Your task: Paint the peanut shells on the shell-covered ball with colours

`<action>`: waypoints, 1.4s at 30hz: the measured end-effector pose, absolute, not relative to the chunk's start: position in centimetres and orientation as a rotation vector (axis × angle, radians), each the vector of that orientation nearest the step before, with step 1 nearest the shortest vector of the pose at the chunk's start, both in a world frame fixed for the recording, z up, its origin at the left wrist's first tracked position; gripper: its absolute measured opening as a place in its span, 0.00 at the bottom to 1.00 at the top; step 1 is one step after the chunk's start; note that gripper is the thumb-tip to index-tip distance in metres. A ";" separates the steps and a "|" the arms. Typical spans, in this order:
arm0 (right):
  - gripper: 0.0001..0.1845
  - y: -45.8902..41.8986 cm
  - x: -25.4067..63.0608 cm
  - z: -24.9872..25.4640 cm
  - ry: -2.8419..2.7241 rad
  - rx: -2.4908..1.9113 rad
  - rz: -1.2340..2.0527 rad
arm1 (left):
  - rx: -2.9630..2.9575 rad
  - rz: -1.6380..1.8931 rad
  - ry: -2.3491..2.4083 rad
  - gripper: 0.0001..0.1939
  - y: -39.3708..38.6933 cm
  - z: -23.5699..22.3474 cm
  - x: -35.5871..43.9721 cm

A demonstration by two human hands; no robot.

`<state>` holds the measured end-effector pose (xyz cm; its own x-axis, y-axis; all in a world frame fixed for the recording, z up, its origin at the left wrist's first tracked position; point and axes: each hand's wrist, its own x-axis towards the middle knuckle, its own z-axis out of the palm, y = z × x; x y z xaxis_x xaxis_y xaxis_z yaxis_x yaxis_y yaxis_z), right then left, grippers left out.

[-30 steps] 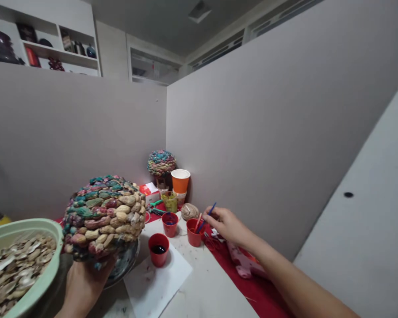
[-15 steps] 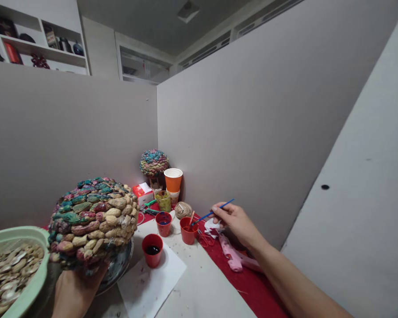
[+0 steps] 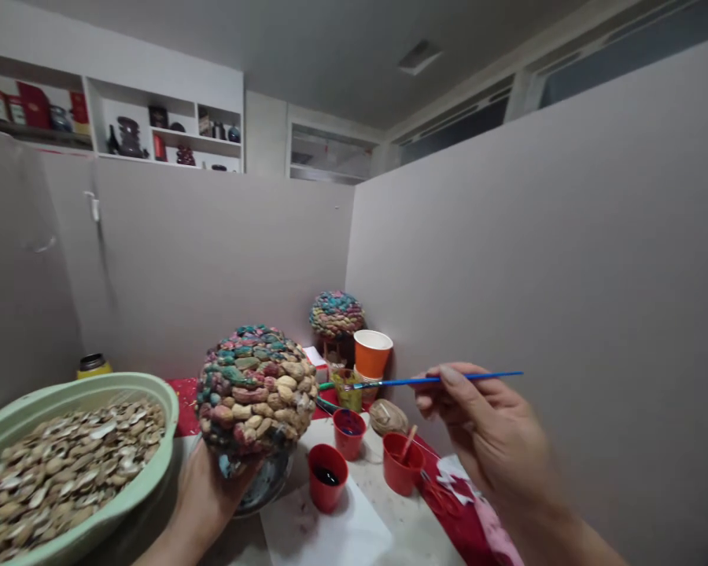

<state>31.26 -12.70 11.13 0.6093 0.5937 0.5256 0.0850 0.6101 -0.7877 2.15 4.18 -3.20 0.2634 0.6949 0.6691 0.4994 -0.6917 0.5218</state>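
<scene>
My left hand (image 3: 209,487) grips a rounded dome covered in peanut shells (image 3: 256,389) from beneath; its fingers are partly hidden under it. Green, pink and purple paint covers the dome's top and left, while shells on its right are bare tan. Between the fingertips of my right hand (image 3: 484,417) is a thin blue paintbrush (image 3: 410,382), held level with the bristles pointing left, apart from the dome. Below the brush stand three red cups: one with dark liquid (image 3: 328,478), one with purplish paint (image 3: 349,434), and one with a stick inside (image 3: 402,464).
A green basin (image 3: 168,440) of empty peanut shells stands at the left. Behind the cups are a twine ball (image 3: 388,417), an orange paper cup (image 3: 373,351), and another painted shell dome (image 3: 336,314). White paper (image 3: 324,534) lies in front. Grey partitions (image 3: 536,275) enclose the table.
My right hand has lifted the paintbrush out of the red cup with the stick and brought it closer, nearer the dome. The view has turned left, showing more of the basin.
</scene>
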 end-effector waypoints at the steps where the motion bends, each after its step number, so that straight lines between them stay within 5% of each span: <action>1: 0.19 -12.3 29.9 11.7 -0.920 -0.815 0.313 | 2.310 1.398 1.119 0.15 4.0 -3.2 2.2; 11: 0.04 -9.8 22.6 11.6 -1.319 -0.635 -0.045 | 2.229 1.467 1.060 0.20 3.2 -2.8 2.8; 28: 0.13 -9.3 22.5 11.7 -1.595 -0.663 -0.296 | 2.243 1.441 1.081 0.20 2.9 -2.4 2.9; 42: 0.06 -11.4 22.6 11.8 -1.351 -0.751 -0.262 | 2.220 1.420 1.100 0.21 3.0 -2.7 3.0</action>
